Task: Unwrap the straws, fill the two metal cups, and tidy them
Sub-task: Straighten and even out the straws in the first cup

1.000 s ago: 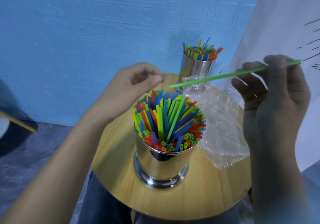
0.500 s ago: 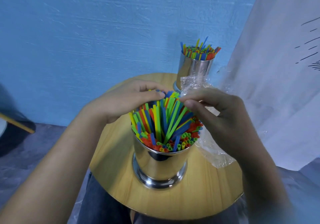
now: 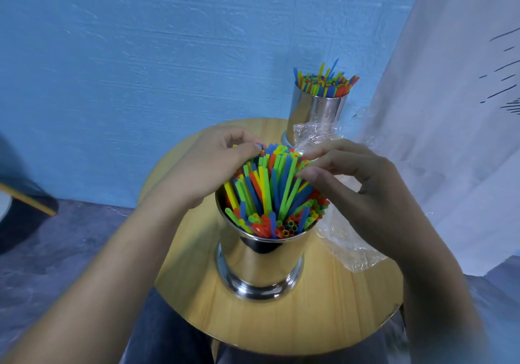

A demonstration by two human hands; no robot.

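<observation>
Both grips are set on the straws in the near cup.
The left grip is curled, thumb and fingers closed on straw tips at the bundle's far left. The right grip is bent over the right-hand tips, thumb touching them; whether any is pinched cannot be told. The cup is stood on the round worktop, a clear wrapper just beside it, and the filled far cup behind.

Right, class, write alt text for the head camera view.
A left hand and right hand touch coloured straws packed in a near metal cup on a round wooden table. A second straw-filled cup stands behind, by clear plastic wrap.
</observation>
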